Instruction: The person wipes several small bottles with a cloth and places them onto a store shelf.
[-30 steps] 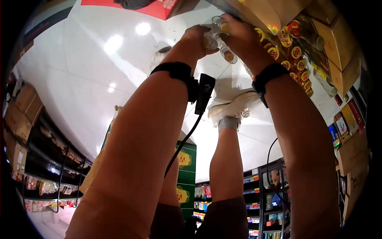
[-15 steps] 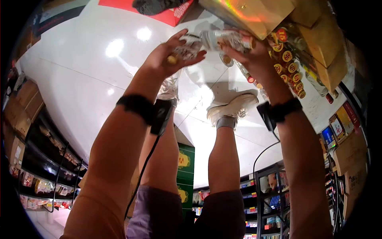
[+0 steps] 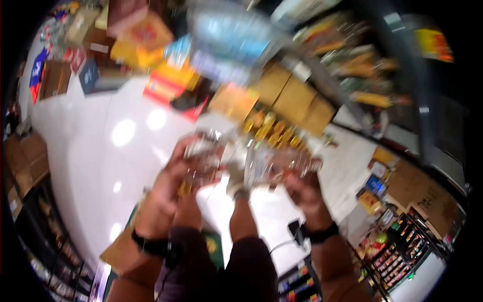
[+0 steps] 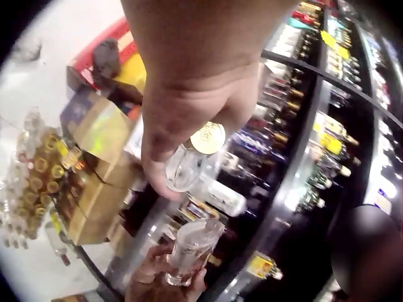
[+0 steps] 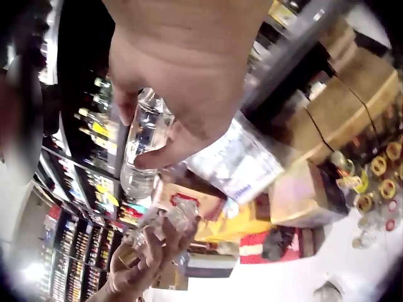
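My left hand (image 3: 163,189) grips a clear glass bottle (image 3: 201,161), held up above the floor. In the left wrist view its round gold cap (image 4: 208,137) shows beside the palm, with the clear glass body (image 4: 182,170) against the fingers. Across from it, my right hand (image 3: 308,196) holds another clear glass bottle (image 3: 274,165), lying nearly sideways in the head view. Fingers and thumb wrap this second bottle (image 5: 140,154) in the right wrist view. A short gap separates the two bottles. Motion blur softens their labels.
Several bottles with gold tops (image 3: 275,132) stand on the white floor (image 3: 131,161) beyond the hands. Brown cardboard boxes (image 3: 289,95) are stacked behind them, near a red box (image 3: 163,90). Stocked shelves (image 4: 315,151) line the side.
Both hands have risen from near the floor and drawn toward the body, each with a glass bottle. The head view has tilted up, bringing boxes and shelves into sight.
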`<state>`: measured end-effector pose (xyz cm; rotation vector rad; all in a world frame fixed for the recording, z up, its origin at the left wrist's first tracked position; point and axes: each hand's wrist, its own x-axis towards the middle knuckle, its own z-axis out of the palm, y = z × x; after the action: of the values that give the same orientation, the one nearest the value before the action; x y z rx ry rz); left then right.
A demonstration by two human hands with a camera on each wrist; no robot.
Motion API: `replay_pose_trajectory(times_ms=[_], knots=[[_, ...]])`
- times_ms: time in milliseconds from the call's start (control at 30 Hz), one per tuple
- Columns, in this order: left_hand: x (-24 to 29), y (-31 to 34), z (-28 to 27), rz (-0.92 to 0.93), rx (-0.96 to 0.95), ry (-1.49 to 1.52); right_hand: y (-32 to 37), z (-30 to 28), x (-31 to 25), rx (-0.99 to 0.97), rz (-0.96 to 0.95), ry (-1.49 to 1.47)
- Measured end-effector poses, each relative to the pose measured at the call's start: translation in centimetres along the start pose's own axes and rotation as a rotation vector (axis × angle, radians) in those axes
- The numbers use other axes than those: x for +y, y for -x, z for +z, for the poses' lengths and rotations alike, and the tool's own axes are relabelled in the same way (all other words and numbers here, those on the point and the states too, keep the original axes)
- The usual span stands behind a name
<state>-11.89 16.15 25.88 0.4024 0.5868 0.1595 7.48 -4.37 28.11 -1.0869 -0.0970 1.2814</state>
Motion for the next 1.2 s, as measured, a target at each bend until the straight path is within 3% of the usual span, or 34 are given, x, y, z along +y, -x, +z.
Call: replay_pose_trajectory(times_ms=[33,67,100,133,200,300,333,400,500,567,633,767,900,1000,1067,1133,1200], knots=[[0.7,0.3,2.2,0.029,0.015,-0.021,0.8,1.1,-2.3,0.023,-0.069,0.062],[1.9,0.6,4.3,-0.148,0.133,0.163,1.9,2.6,-4.6,0.09,-0.114,0.086],[2.5,0.9,6.2,-0.121,0.103,0.213,2.5,3.4,-6.7,0.107,-0.267,0.115],[3.0,1.4,8.0,-0.105,0.091,0.268,3.6,4.6,-9.3,0.164,-0.295,0.206],[4.5,2.1,11.3,-0.086,0.072,0.252,4.1,5.6,-14.4,0.183,-0.691,0.773],[5.8,3.4,14.8,-0.054,0.073,0.261,2.9,9.6,-21.2,0.286,-0.716,0.595],[5.6,3.7,15.8,-0.028,0.081,0.272,2.0,11.3,-23.3,0.365,-0.743,0.659],[5.1,3.9,17.3,0.007,0.091,0.303,-1.1,12.5,-26.6,0.258,-0.929,0.738],[2.7,4.4,17.9,-0.002,0.104,0.386,-6.3,12.4,-30.6,0.328,-0.915,0.967],[1.4,4.7,18.1,-0.069,0.151,0.43,-10.1,11.3,-32.2,0.387,-0.872,1.059],[1.2,5.1,18.3,-0.172,0.235,0.518,-13.2,10.4,-32.8,0.461,-0.685,1.024],[0.9,5.6,16.9,-0.127,0.209,0.562,-16.8,9.5,-33.5,0.564,-0.604,1.015],[2.2,5.5,14.7,-0.113,0.282,0.492,-21.4,5.2,-36.5,0.512,-0.75,1.205],[3.6,4.6,14.0,-0.107,0.29,0.445,-21.3,7.1,-37.0,0.523,-0.59,1.171],[5.2,3.7,14.9,-0.124,0.309,0.395,-21.5,7.0,-36.2,0.533,-0.633,1.238],[6.8,2.6,16.2,-0.104,0.208,0.432,-18.7,10.0,-32.8,0.815,-1.139,1.587],[8.7,1.2,17.6,-0.116,0.17,0.434,-12.9,13.8,-29.4,0.103,-1.091,1.466]])
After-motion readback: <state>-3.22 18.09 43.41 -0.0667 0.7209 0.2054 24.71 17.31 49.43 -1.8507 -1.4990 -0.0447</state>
